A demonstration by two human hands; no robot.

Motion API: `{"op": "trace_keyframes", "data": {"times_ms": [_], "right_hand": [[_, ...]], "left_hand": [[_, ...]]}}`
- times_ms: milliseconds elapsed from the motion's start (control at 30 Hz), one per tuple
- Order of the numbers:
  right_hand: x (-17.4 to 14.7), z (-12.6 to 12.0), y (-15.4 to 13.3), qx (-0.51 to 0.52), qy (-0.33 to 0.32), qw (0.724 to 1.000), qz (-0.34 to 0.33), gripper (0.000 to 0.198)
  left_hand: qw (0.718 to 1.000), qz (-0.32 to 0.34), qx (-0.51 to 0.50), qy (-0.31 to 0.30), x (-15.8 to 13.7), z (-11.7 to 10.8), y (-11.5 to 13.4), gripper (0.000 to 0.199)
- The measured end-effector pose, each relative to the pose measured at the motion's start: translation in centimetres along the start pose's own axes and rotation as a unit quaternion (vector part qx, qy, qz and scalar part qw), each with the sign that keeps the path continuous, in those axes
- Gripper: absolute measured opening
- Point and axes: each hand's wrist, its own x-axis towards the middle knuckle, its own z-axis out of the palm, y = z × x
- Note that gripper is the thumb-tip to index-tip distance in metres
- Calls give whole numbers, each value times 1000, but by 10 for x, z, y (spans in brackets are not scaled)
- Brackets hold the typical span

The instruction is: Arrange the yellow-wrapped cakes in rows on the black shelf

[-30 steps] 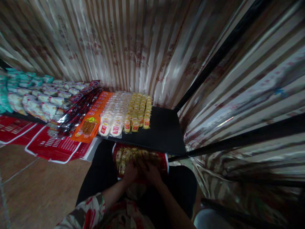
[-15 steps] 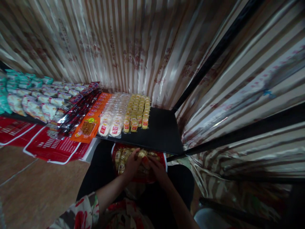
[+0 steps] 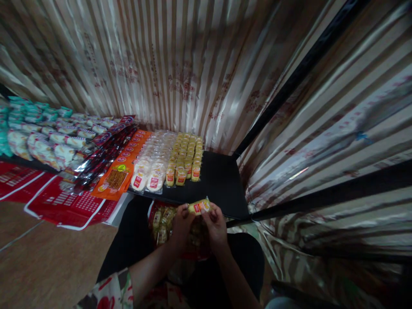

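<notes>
My left hand [image 3: 181,222] and my right hand [image 3: 215,223] together hold one small yellow snack packet [image 3: 199,206] with a red label, raised just above a red bag [image 3: 167,216] of similar packets resting on my lap. Ahead lies a black shelf [image 3: 219,182]. On it stand rows of matching yellow packets [image 3: 186,156], with the nearest row just beyond my fingers. Both hands pinch the packet from its two ends.
Left of the yellow rows lie round white cakes [image 3: 152,161], orange packs [image 3: 124,165], dark red packs [image 3: 99,150] and white-green bags [image 3: 41,137]. Red printed sheets [image 3: 71,201] hang off the shelf edge. Striped shiny curtains [image 3: 180,64] and black frame bars [image 3: 289,92] close in behind and to the right.
Both hands rose out of the red bag on my lap, bringing up one yellow packet toward the shelf edge.
</notes>
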Motion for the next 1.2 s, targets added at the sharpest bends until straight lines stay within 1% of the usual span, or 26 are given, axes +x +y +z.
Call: {"op": "trace_keyframes", "data": {"times_ms": [67, 133, 200, 233, 267, 333, 400, 500, 667, 733, 900, 1033, 1200], "right_hand": [[14, 2, -8, -34, -23, 999, -27, 48], [31, 4, -17, -86, -45, 993, -62, 46], [50, 6, -22, -153, -49, 981, -107, 44], [59, 8, -23, -186, -47, 973, -130, 43], [67, 10, -24, -215, -44, 964, -151, 42], [81, 17, -23, -255, -46, 950, -177, 42], [91, 26, -21, -279, -48, 940, -190, 43], [98, 39, -21, -303, -41, 929, -209, 44], [102, 50, -21, -309, -21, 927, -212, 45], [102, 52, -20, -307, -13, 927, -213, 44], [104, 54, -16, -289, -2, 936, -203, 42], [104, 55, -11, -270, 14, 943, -193, 42], [103, 57, -7, -273, 29, 941, -197, 41]], "left_hand": [[1000, -8, 22, 12, 7, 2, 1, 33], [997, -5, 69, 47, 13, 2, 1, 30], [988, 25, 130, 84, 16, 1, 1, 28], [982, 47, 158, 92, 18, 0, 1, 27], [977, 69, 178, 90, 19, -1, 2, 27], [974, 102, 193, 64, 23, -1, 5, 28], [975, 119, 182, 35, 30, 0, 9, 31], [977, 133, 166, 14, 46, 4, 14, 37], [977, 134, 166, -30, 68, 6, 21, 48], [979, 128, 154, -26, 72, 6, 23, 49], [987, 116, 114, -1, 70, 4, 31, 54], [990, 109, 87, -18, 65, 4, 36, 57], [991, 103, 81, -22, 67, 3, 35, 57]]}}
